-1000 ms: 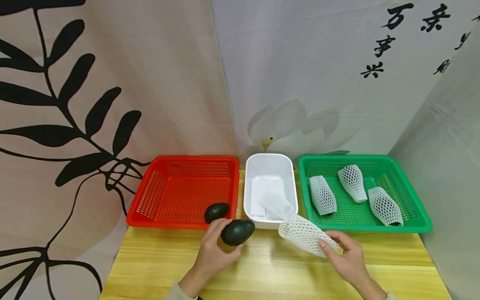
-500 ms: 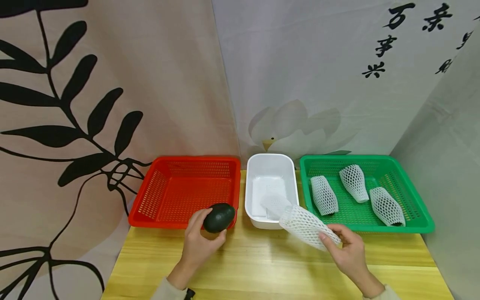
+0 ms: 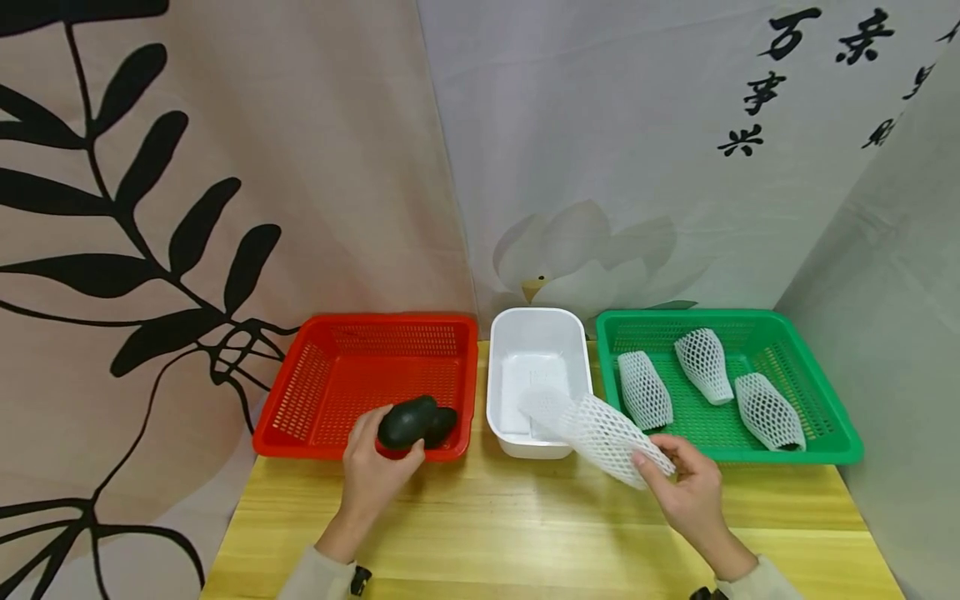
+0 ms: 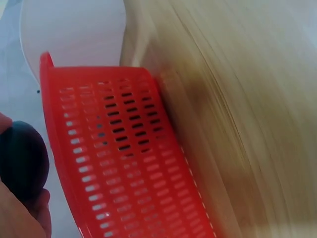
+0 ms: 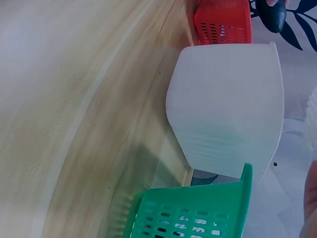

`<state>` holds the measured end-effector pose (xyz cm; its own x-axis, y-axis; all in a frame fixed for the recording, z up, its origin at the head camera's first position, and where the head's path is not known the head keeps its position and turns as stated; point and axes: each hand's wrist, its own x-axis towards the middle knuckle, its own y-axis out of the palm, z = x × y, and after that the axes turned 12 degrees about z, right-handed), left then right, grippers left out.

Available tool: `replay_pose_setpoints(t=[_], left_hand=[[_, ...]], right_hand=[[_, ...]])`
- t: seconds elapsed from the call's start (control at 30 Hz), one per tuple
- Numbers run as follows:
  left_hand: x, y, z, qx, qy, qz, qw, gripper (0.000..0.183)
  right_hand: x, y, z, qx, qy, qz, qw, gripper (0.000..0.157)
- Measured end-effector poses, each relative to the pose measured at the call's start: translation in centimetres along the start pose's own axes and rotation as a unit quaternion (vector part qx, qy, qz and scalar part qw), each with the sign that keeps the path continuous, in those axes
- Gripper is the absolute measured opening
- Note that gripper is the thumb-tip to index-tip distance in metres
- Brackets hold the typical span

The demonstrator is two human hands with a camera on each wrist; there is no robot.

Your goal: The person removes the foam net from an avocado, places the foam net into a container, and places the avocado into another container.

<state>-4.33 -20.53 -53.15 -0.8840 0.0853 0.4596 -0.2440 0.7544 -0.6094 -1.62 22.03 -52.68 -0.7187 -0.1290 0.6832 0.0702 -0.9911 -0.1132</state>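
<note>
In the head view my left hand (image 3: 372, 473) pinches a dark green avocado (image 3: 403, 423) between thumb and fingers, over the front right part of the red basket (image 3: 352, 375). A second avocado (image 3: 443, 423) lies in that basket, partly hidden behind the held one. The left wrist view shows the held avocado (image 4: 25, 158) above the basket's rim. My right hand (image 3: 688, 487) pinches the near end of a white foam net sleeve (image 3: 611, 442), which slants leftward with its far end over the white tub (image 3: 502, 392). The sleeve looks limp, and light passes through its mesh.
Right of the tub stands a green basket (image 3: 712, 433) with three net-covered items, among them a sleeved one (image 3: 645, 392) near its left wall. More pale netting shows inside the tub. All three containers stand along the back of the wooden table (image 3: 525, 533), before a printed cloth.
My left hand has carried the avocado leftward from beside the tub to over the red basket. My right hand has risen slightly, still holding the foam net sleeve.
</note>
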Motion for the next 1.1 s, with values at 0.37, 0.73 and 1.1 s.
replay_pose_setpoints(t=[0.37, 0.73, 1.1], left_hand=[[0.9, -0.5, 1.7, -0.003, -0.076, 0.009, 0.9971, 0.062], [1.5, -0.8, 2.6, 0.026, -0.146, 0.044, 0.988, 0.065], [1.7, -0.6, 3.3, 0.041, -0.169, 0.049, 0.9835, 0.062]], right_hand=[[1.7, 1.0, 0.1, -0.025, 0.01, 0.002, 1.0, 0.031], [3.1, 1.8, -0.3, -0.042, 0.012, -0.005, 0.999, 0.019], [4.9, 3.0, -0.8, -0.064, 0.048, -0.019, 0.997, 0.019]])
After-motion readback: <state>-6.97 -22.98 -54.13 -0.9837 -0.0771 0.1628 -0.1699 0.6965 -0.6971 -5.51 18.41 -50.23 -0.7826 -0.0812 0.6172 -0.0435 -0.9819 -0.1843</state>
